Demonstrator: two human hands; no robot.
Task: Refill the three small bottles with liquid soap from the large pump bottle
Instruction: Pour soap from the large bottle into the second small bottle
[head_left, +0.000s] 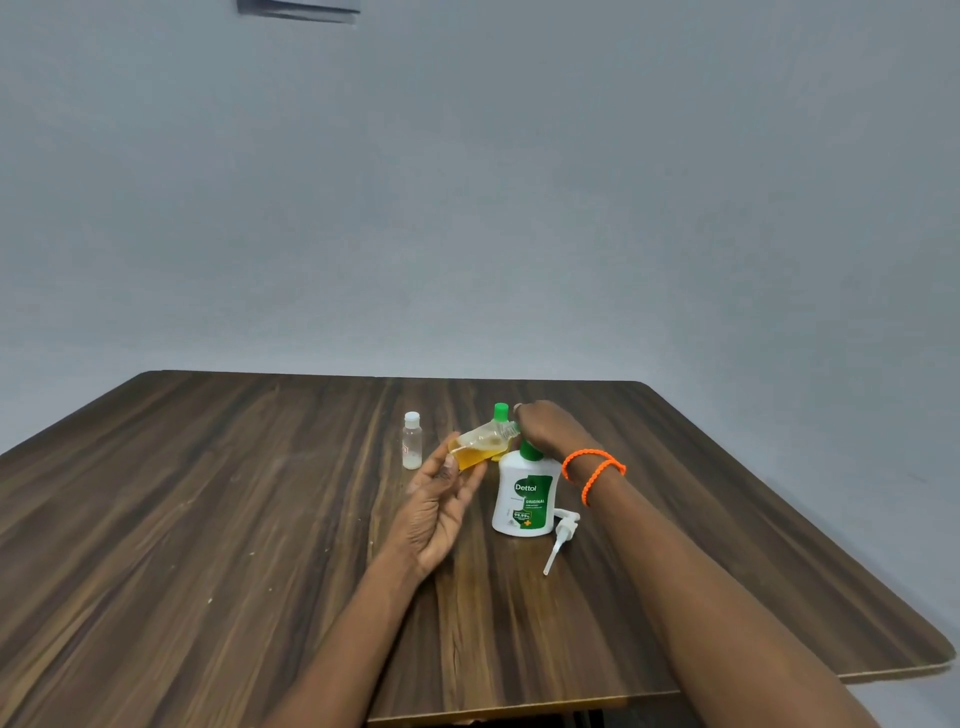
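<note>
A small bottle with yellow soap is held tipped over the big soap bottle.

The small clear bottle (480, 442) lies almost on its side in the air, with yellow soap pooled in its low end and its open neck pointing at the right hand. The left hand (439, 506) holds its bottom end with the fingertips. The right hand (545, 423) is curled at the bottle's neck, but what it holds is hidden. Just under it stands the big white and green Dettol bottle (525, 493) with its pump off. The white pump (560, 535) lies on the table beside it, touching its right side. A green-capped bottle (500, 413) stands behind. A white-capped bottle (412, 440) stands to the left, apart. All sit on the brown wooden table (208, 519). Orange bands (595, 470) wrap the right wrist.
</note>
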